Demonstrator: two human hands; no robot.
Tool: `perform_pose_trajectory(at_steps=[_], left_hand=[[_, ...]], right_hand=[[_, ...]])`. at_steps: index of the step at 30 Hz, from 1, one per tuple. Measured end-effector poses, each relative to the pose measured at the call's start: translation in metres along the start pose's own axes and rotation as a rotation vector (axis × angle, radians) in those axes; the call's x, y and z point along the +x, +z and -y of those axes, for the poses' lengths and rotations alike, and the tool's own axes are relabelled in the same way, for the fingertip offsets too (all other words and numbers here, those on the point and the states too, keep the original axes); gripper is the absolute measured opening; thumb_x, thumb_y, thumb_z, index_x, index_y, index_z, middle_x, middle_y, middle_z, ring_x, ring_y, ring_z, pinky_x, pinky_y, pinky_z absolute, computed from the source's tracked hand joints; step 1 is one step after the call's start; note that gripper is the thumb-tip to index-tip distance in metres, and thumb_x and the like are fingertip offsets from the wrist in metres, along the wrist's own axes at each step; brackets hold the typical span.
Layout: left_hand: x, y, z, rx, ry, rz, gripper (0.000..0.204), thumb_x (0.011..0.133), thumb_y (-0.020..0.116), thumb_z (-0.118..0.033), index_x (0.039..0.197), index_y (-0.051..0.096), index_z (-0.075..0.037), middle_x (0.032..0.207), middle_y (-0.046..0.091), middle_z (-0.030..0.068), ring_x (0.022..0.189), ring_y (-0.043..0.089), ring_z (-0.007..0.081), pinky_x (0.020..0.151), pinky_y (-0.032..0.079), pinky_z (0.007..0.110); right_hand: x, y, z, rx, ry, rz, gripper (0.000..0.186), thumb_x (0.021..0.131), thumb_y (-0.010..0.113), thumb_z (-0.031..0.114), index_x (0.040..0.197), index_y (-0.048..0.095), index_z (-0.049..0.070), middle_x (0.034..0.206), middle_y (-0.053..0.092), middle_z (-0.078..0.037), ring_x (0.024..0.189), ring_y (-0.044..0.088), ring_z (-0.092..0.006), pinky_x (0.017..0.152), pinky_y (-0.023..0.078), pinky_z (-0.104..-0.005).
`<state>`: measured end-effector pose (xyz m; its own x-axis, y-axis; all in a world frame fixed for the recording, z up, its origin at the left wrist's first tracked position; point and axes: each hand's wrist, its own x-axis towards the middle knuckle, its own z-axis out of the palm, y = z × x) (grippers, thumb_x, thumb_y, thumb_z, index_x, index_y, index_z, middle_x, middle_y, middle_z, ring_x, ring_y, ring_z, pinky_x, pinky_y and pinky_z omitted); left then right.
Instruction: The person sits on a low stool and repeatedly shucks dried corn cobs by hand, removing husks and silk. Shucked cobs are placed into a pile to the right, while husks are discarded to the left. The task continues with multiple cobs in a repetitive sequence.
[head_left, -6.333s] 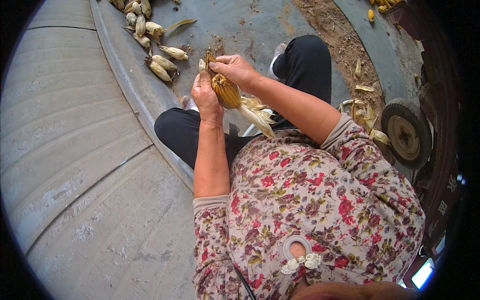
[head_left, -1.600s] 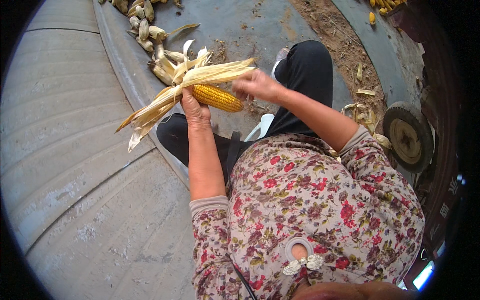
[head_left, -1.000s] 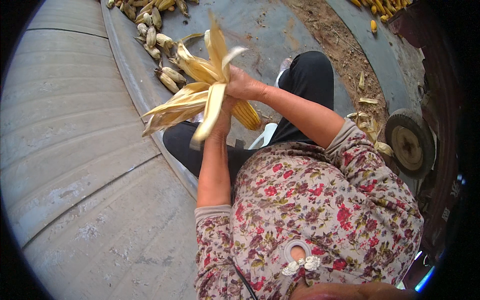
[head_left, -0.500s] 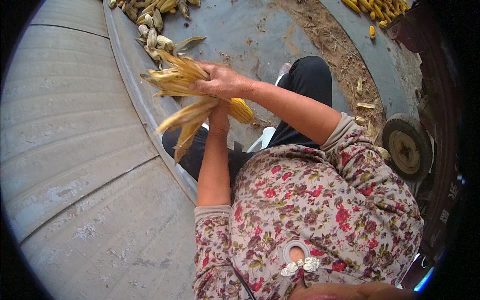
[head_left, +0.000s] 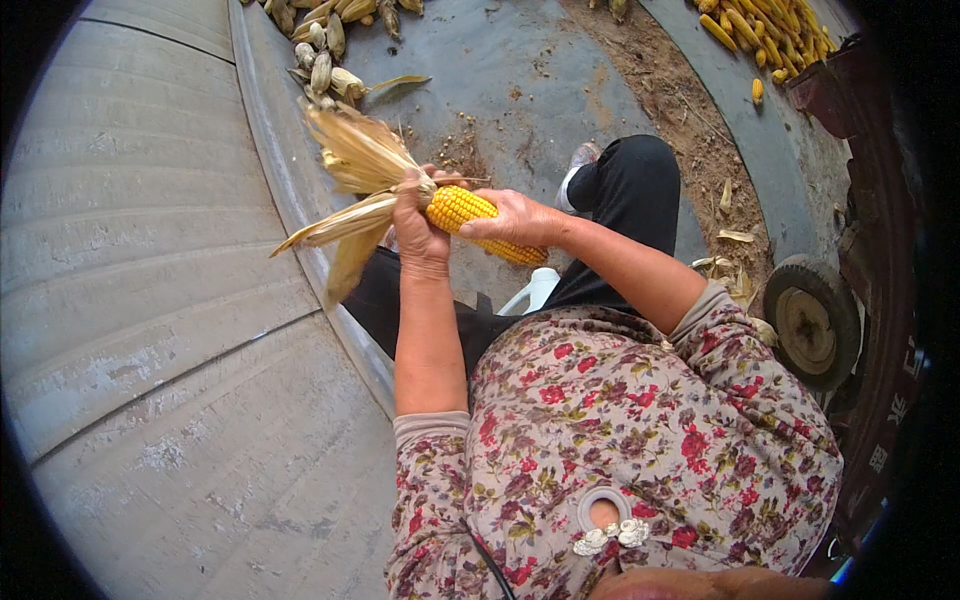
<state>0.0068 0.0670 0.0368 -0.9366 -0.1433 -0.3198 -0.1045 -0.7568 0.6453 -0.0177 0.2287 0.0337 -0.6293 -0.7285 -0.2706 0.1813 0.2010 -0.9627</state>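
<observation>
In front of my knees I hold an ear of corn, its yellow kernels bare. Dry, pale husk leaves are peeled back from its base and fan out to the left. My left hand is closed round the husk and the base of the ear. Wrapped over the kernels nearer the tip is my right hand, its thumb lying along the top side. Part of the ear is hidden beneath the right hand.
Unhusked corn ears lie at the far left on grey sheeting. A heap of bare yellow cobs is at the far right. To the left runs a grey metal panel. A small wheel stands at the right.
My right hand has shifted from the husk leaves to the bare kernels. The ear now shows more yellow, and the husk is drawn back toward my left hand.
</observation>
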Motion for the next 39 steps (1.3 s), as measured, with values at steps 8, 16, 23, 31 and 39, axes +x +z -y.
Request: perform_pose_trajectory(at_steps=[8, 16, 23, 31, 39], left_hand=[[-0.001, -0.005, -0.036, -0.249, -0.105, 0.071, 0.027, 0.085, 0.06, -0.03, 0.098, 0.054, -0.007, 0.078, 0.056, 0.0054, 0.075, 0.057, 0.0213, 0.078, 0.048, 0.043], [-0.011, 0.005, -0.015, -0.079, -0.127, -0.056, 0.033, 0.091, 0.049, -0.036, 0.095, 0.054, -0.004, 0.078, 0.059, 0.0102, 0.078, 0.059, 0.0268, 0.076, 0.05, 0.045], [0.002, 0.017, -0.012, -0.098, -0.164, -0.14, 0.022, 0.093, 0.037, -0.028, 0.081, 0.045, -0.011, 0.053, 0.034, -0.002, 0.046, 0.035, 0.0128, 0.054, 0.039, 0.033], [0.018, 0.039, -0.023, -0.008, -0.024, -0.261, 0.015, 0.087, 0.037, -0.021, 0.077, 0.046, -0.013, 0.049, 0.03, -0.0034, 0.04, 0.03, 0.0111, 0.044, 0.034, 0.031], [0.019, 0.05, -0.046, -0.004, 0.05, -0.242, 0.016, 0.086, 0.035, -0.018, 0.073, 0.043, -0.015, 0.046, 0.027, -0.0047, 0.038, 0.027, 0.0106, 0.045, 0.031, 0.03]], right_hand=[[-0.012, 0.004, -0.001, 0.164, 0.161, 0.168, 0.054, 0.076, 0.064, 0.047, 0.104, 0.055, 0.002, 0.087, 0.061, -0.008, 0.077, 0.059, -0.0147, 0.068, 0.048, -0.0299], [-0.021, -0.007, -0.022, 0.139, 0.138, 0.2, 0.055, 0.078, 0.066, 0.044, 0.113, 0.053, 0.003, 0.09, 0.06, -0.008, 0.075, 0.06, -0.0166, 0.068, 0.05, -0.0317], [-0.03, -0.01, -0.007, 0.374, 0.2, 0.261, 0.057, 0.08, 0.062, 0.045, 0.114, 0.05, 0.002, 0.092, 0.059, -0.01, 0.076, 0.062, -0.0182, 0.065, 0.053, -0.0317], [-0.026, 0.009, 0.0, 0.531, 0.153, 0.058, 0.056, 0.08, 0.063, 0.046, 0.111, 0.05, 0.002, 0.084, 0.06, -0.01, 0.067, 0.061, -0.0171, 0.058, 0.052, -0.031], [-0.011, 0.024, 0.006, 0.68, 0.109, 0.018, 0.057, 0.078, 0.065, 0.046, 0.112, 0.05, 0.002, 0.087, 0.059, -0.01, 0.07, 0.062, -0.0179, 0.06, 0.053, -0.0317]])
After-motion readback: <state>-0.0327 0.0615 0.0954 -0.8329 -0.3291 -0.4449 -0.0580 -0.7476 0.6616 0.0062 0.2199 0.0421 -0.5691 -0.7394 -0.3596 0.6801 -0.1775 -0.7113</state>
